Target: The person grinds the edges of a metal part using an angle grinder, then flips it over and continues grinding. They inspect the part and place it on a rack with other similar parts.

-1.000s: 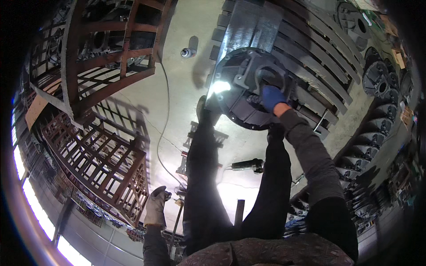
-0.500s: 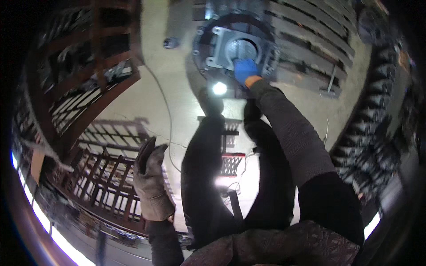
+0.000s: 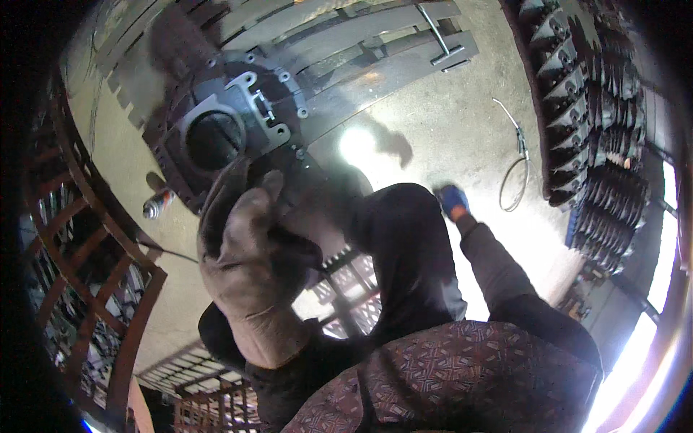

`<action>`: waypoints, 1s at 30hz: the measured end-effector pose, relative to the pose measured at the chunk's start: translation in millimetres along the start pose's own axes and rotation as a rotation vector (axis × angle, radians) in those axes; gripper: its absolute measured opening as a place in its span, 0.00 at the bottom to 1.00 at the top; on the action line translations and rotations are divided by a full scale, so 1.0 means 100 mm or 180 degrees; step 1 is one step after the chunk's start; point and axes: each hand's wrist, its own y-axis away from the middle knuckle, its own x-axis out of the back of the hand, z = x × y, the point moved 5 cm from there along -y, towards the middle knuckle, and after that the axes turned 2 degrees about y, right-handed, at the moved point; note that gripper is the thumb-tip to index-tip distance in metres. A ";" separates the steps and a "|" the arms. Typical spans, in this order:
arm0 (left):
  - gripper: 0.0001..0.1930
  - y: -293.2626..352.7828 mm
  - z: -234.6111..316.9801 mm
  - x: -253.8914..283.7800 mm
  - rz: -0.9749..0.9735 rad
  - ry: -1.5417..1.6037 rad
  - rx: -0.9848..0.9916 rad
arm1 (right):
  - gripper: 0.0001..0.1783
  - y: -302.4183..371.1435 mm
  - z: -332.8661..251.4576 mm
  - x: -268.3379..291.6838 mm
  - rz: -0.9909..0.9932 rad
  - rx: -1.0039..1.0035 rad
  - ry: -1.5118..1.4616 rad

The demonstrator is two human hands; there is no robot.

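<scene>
A large dark metal housing (image 3: 291,92) with a flat grey flange plate (image 3: 253,115) and a round opening (image 3: 215,139) stands at the upper left. My left hand (image 3: 249,267), in a thick tan work glove, is raised in front of its near side. Its fingers stretch toward the opening, with nothing seen in them; whether they touch the metal I cannot tell. My right hand (image 3: 453,199), in a blue glove with an orange cuff, is low beside my knee, over the bright floor. Its fingers are small and poorly shown.
Grey slats (image 3: 354,76) lie behind the housing, with a T-shaped metal bar (image 3: 442,42) on them. An air blow gun (image 3: 520,141) with a looped hose lies at right. Stacked metal parts (image 3: 563,101) line the right side. A spray can (image 3: 157,204) and brown racks (image 3: 94,245) are left.
My right hand has left the housing's round opening and moved down to the right. My left hand has come up near the housing. The view has turned to the right.
</scene>
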 end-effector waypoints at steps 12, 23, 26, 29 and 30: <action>0.18 1.04 -0.28 -0.06 -0.0520 0.0701 -0.0635 | 0.24 0.15 0.35 -2.94 0.0876 -0.1354 -0.3416; 0.21 2.08 -0.16 -0.26 -0.2196 0.2006 -0.0290 | 0.17 0.88 0.19 -1.30 0.2066 0.0972 -0.4180; 0.25 2.19 -0.33 -0.66 -0.2860 0.2918 0.1333 | 0.26 1.80 0.06 -0.41 0.1001 0.2052 -0.6563; 0.32 2.45 -0.29 -0.93 -0.3240 0.0194 -0.0672 | 0.35 2.86 0.10 0.52 0.1017 0.2989 -0.6248; 0.34 2.58 -0.28 -1.02 -0.3020 -0.0603 -0.1103 | 0.37 3.17 0.11 0.73 0.1130 0.3190 -0.6241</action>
